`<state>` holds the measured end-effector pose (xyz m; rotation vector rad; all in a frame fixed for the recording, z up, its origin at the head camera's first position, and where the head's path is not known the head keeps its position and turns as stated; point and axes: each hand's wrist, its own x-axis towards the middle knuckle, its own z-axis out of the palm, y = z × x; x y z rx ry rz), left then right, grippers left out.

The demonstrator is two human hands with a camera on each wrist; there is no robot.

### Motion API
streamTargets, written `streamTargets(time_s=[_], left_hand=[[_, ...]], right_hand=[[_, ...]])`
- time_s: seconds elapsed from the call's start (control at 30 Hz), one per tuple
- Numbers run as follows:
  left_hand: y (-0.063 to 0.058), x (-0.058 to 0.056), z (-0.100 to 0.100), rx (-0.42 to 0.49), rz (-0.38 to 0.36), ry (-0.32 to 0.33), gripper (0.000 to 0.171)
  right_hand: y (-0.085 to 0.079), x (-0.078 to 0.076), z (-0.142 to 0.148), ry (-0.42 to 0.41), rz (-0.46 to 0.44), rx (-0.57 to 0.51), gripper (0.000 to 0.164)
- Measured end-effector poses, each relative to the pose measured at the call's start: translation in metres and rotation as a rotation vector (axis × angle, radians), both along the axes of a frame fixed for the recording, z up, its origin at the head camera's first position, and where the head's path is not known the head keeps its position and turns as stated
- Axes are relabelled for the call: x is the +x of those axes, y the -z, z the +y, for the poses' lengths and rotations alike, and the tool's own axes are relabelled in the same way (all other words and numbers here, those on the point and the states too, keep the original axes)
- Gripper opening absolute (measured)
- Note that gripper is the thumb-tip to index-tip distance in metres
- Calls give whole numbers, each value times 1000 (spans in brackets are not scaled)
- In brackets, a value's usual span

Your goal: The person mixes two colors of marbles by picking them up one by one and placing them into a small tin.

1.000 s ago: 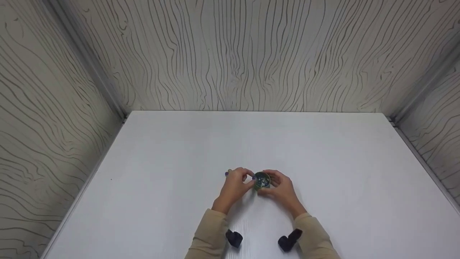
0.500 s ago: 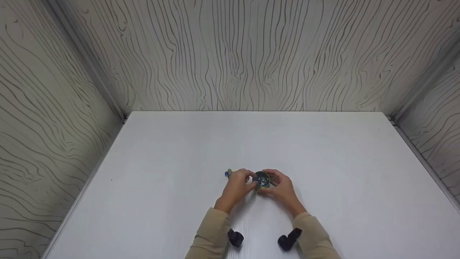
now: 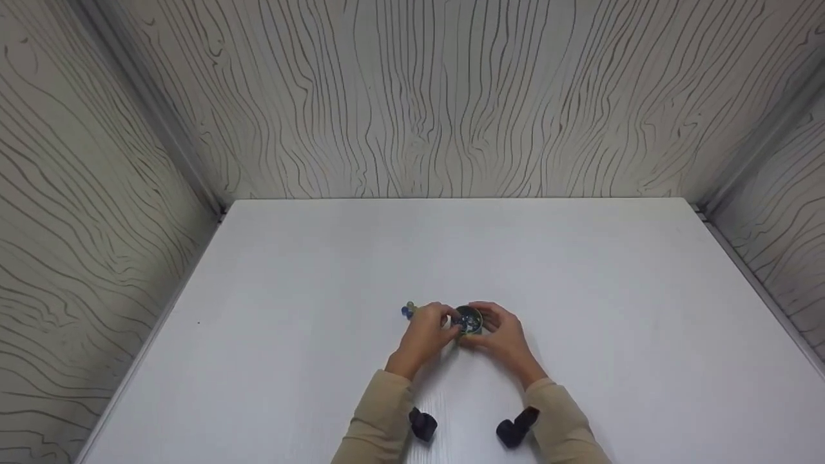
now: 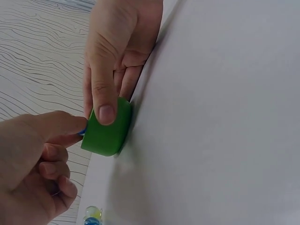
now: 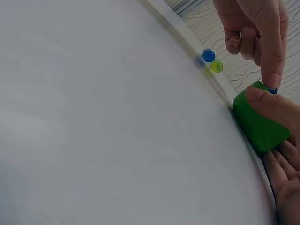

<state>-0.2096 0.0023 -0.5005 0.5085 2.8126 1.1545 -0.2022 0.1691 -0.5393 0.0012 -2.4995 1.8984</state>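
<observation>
A small green cup (image 4: pixel 104 141) stands on the white table. Several shiny little pieces (image 3: pixel 469 322) show inside it in the head view. My right hand (image 3: pixel 506 336) grips the cup from the right, thumb on the near side and fingers round the far side. At the cup's left rim, my left hand (image 3: pixel 425 332) pinches a small blue piece (image 5: pixel 273 90) between thumb and forefinger. Most of that piece is hidden by the fingertips. Just left of my left hand lie loose pieces, a clear blue one (image 5: pixel 208 55) and a yellow-green one (image 5: pixel 216 66) among them.
The white tabletop (image 3: pixel 309 270) extends around both hands. Wood-grain panels (image 3: pixel 412 96) rise at the back and both sides. A black camera mount (image 3: pixel 423 426) sits on the left sleeve and another black mount (image 3: pixel 514 430) on the right one.
My left hand has shifted slightly right, bringing the blue piece from beside the cup to its rim. More of the loose pieces show on the left. The right hand keeps its grip.
</observation>
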Motion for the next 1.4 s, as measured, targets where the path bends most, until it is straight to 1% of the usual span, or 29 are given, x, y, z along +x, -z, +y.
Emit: streamTargets(time_s=[0.2, 0.53, 0.77, 0.93, 1.17, 1.4], left_hand=[[2, -2, -1, 21, 41, 21, 18], [3, -2, -4, 21, 35, 9, 16], [-1, -1, -8, 32, 14, -4, 17], [0, 1, -10, 27, 3, -14, 18], [-1, 2, -13, 59, 47, -6, 18], [-2, 3, -18, 59, 45, -49, 18]], right_hand=[[0, -1, 0, -4, -6, -34, 59], [2, -1, 1, -4, 4, -12, 59], [2, -1, 1, 4, -14, -16, 58], [0, 0, 0, 0, -12, -13, 59], [0, -1, 0, -6, -7, 0, 60], [2, -1, 0, 6, -26, 19, 63]])
